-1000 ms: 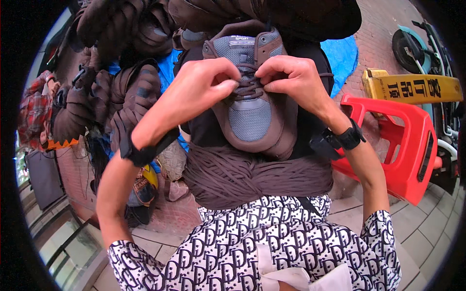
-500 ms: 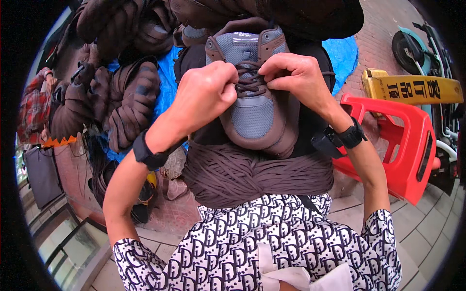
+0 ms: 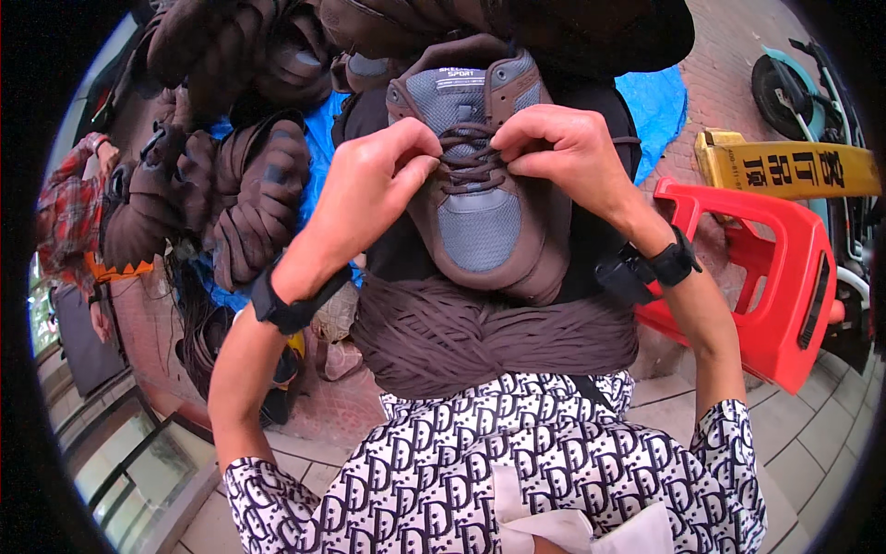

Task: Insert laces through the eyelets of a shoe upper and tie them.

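Note:
A brown sneaker with a grey mesh toe point(image 3: 479, 231) stands on a dark support in front of me, its toe pointing toward me. Dark brown shoelace point(image 3: 474, 175) crosses its tongue in several rows. At the left eyelets, my left hand point(image 3: 377, 175) pinches the shoelace between thumb and forefinger. My right hand point(image 3: 559, 148) pinches it at the right eyelets, its other fingers curled. The fingertips hide the pinched bits of lace. A thick bundle of brown laces point(image 3: 498, 337) lies across my lap, below the toe.
Stacked brown shoe uppers point(image 3: 258, 198) lie on a blue sheet point(image 3: 653, 102) at the left, with more dark shoes point(image 3: 406, 23) beyond. To the right are a red plastic stool point(image 3: 789, 277), a yellow board point(image 3: 784, 168) and a bike wheel point(image 3: 780, 97). A person in a plaid shirt point(image 3: 69, 198) is far left.
My left hand has turned and drawn slightly left, off the middle of the laces, so its thumb and forefinger now show. The right hand stays nearly in place. The far-left person's arms have shifted.

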Demonstrator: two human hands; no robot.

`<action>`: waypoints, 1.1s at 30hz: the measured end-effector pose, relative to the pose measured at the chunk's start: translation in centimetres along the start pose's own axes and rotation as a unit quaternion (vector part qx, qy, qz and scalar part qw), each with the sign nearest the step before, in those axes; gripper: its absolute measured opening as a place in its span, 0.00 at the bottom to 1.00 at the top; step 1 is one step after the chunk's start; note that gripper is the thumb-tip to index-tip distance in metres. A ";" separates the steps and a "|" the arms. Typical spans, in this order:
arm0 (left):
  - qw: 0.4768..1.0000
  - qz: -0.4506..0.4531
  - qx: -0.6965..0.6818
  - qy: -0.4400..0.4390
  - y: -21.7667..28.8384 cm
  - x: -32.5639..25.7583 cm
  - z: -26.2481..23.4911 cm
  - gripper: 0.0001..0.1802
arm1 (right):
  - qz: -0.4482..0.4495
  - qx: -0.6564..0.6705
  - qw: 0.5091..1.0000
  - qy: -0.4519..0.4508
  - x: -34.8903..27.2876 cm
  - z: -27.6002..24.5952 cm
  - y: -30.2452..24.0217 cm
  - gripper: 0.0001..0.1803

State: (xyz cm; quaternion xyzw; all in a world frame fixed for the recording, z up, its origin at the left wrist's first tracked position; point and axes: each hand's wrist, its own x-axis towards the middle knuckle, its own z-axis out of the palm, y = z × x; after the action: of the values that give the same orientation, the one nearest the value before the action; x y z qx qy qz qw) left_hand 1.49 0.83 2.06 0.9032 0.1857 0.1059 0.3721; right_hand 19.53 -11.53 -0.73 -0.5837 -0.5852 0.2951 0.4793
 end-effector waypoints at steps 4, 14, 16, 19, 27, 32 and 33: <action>0.993 0.083 0.017 0.085 -0.4 -1.5 0.6 0.06 | 0.009 -0.013 1.000 0.010 0.1 -0.2 -0.4 0.12; 0.924 0.241 0.281 0.097 -1.2 -1.7 1.8 0.12 | -0.221 -0.335 0.916 -0.017 2.1 1.6 -1.5 0.05; 0.921 0.247 0.286 0.099 -1.4 -1.6 2.0 0.13 | -0.199 -0.379 0.902 -0.053 2.3 1.7 -1.8 0.05; 0.958 0.181 0.195 0.106 -1.2 -1.2 2.2 0.12 | -0.166 -0.373 0.910 -0.068 3.0 1.9 -1.8 0.05; 0.990 -0.017 -0.114 -0.086 0.6 -1.0 -0.1 0.05 | -0.089 -0.151 0.983 -0.046 3.4 2.9 -0.8 0.06; 0.980 -0.039 -0.056 -0.189 0.2 0.2 -1.0 0.05 | -0.074 -0.186 0.978 -0.051 3.7 2.9 -1.1 0.08; 0.994 -0.002 0.001 -0.110 0.1 0.3 -0.6 0.05 | -0.040 -0.186 0.980 -0.054 3.7 2.7 -1.2 0.09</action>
State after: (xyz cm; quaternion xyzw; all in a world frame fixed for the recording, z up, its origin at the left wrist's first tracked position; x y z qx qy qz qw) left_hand 1.57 1.26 2.63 0.9094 0.1460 0.0050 0.3895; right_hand 17.16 -7.50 0.18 -0.6224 -0.6776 0.1924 0.3413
